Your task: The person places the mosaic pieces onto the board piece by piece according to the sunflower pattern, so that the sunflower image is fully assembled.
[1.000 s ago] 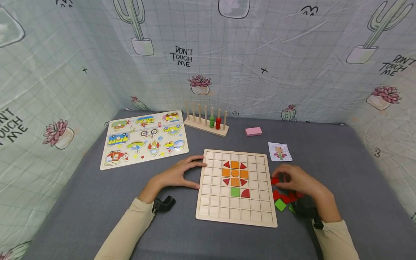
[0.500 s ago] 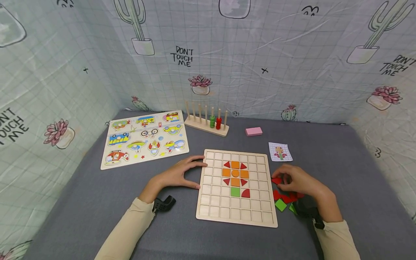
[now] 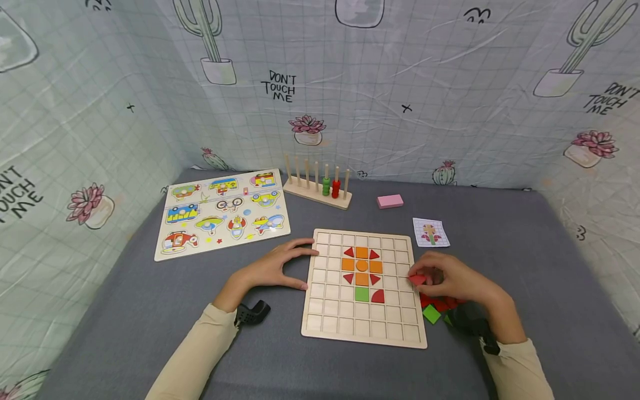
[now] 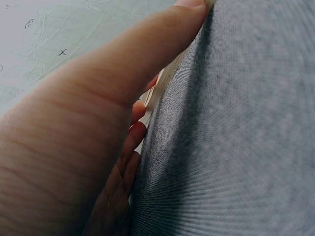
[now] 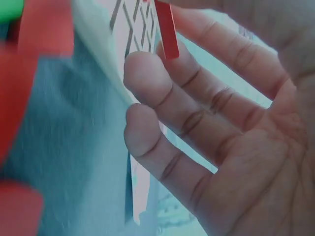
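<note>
A wooden grid board (image 3: 330, 322) lies on the table, bearing several orange, red and green flat pieces. My left hand (image 3: 275, 268) rests at its left edge, thumb and fingertips spread against the rim; the left wrist view shows the thumb (image 4: 147, 49) reaching the board's edge. With thumb and index finger my right hand (image 3: 452, 276) pinches a red piece (image 3: 417, 279) just over the board's right edge. In the right wrist view that red piece (image 5: 167, 29) shows edge-on, its full outline hidden, and the other fingers (image 5: 147, 78) are bent loosely.
Beneath the right wrist lie several red pieces (image 3: 440, 303) and a green square (image 3: 431, 314). Behind stand a pattern card (image 3: 431, 233), a pink block (image 3: 390, 201) and a peg rack (image 3: 315, 194). A vehicle puzzle board (image 3: 222, 216) lies at the back left.
My right hand has lifted the red piece from beside the board and carried it slightly left, over the board's edge. The left hand has stayed in place.
</note>
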{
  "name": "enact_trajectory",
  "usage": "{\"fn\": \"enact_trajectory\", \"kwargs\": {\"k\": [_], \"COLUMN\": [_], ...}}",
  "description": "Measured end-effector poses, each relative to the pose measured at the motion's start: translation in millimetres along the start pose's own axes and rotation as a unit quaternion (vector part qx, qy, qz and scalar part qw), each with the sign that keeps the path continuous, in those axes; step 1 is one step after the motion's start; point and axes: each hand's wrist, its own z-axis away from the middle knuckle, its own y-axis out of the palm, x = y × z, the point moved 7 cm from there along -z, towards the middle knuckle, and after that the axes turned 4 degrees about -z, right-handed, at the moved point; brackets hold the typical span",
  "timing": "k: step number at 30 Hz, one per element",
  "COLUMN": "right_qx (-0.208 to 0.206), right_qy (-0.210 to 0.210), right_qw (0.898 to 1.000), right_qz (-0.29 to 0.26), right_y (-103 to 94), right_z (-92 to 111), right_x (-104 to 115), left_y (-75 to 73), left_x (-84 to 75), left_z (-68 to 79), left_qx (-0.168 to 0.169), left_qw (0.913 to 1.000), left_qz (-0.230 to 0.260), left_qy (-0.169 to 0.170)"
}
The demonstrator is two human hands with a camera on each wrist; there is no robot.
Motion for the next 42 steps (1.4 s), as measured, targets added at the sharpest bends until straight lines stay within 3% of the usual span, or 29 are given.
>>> {"fn": "enact_trajectory", "kwargs": {"k": [12, 19, 31, 42], "right_qx": [0.076, 0.066, 0.072, 0.076], "right_qy": [0.036, 0.046, 0.071, 0.063], "right_qw": [0.996, 0.997, 0.995, 0.995], "right_qz": [-0.028, -0.008, -0.026, -0.02], "right_y": [34.1, 39.8, 46.2, 47.3], "right_z": [-19, -24, -25, -26], "right_x": [6, 10, 10, 11], "left_y": [-0.6, -0.5, -0.7, -0.3], "left_x": [-2.1, -1.6, -1.8, -0.8], "left_z": [-0.5, -0.5, -0.2, 0.7], "left_qx": [-0.001, -0.002, -0.003, 0.002], "left_qw": [1.0, 1.0, 1.0, 1.0], "left_qz": [-0.002, -0.005, -0.007, -0.006], "left_qy": [0.003, 0.004, 0.005, -0.005]}}
